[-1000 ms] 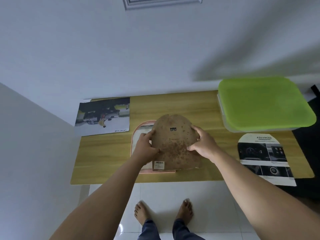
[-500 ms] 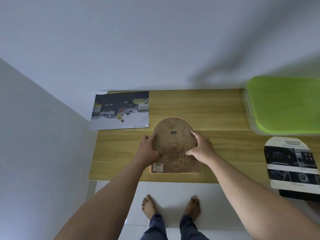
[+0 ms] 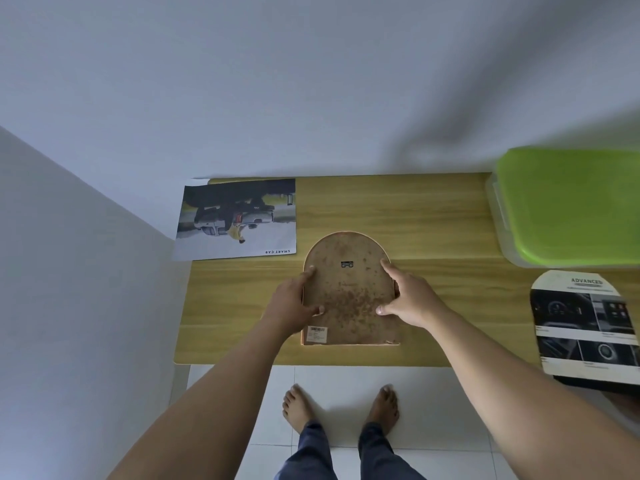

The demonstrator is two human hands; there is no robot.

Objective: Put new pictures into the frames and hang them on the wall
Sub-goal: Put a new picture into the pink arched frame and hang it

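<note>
An arched picture frame [image 3: 348, 296] lies face down on the wooden table [image 3: 433, 216]. Its brown spotted backing board faces up, with a small metal hanger near the top and a barcode sticker at the lower left. My left hand [image 3: 294, 306] grips the frame's left edge, thumb on the board. My right hand [image 3: 410, 297] grips the right edge, fingers pressed on the board. A rectangular car picture [image 3: 239, 220] lies at the table's back left. An arch-cut picture [image 3: 585, 323] of a car dashboard lies at the right.
A container with a green lid [image 3: 575, 206] stands at the table's back right. White walls close in behind the table and along its left side. My bare feet [image 3: 341, 407] stand on white floor tiles below the table's front edge.
The backing board, held tilted and offset over the pink frame a second ago, now sits flat and aligned on it. Both hands stayed at its sides. The view has shifted left.
</note>
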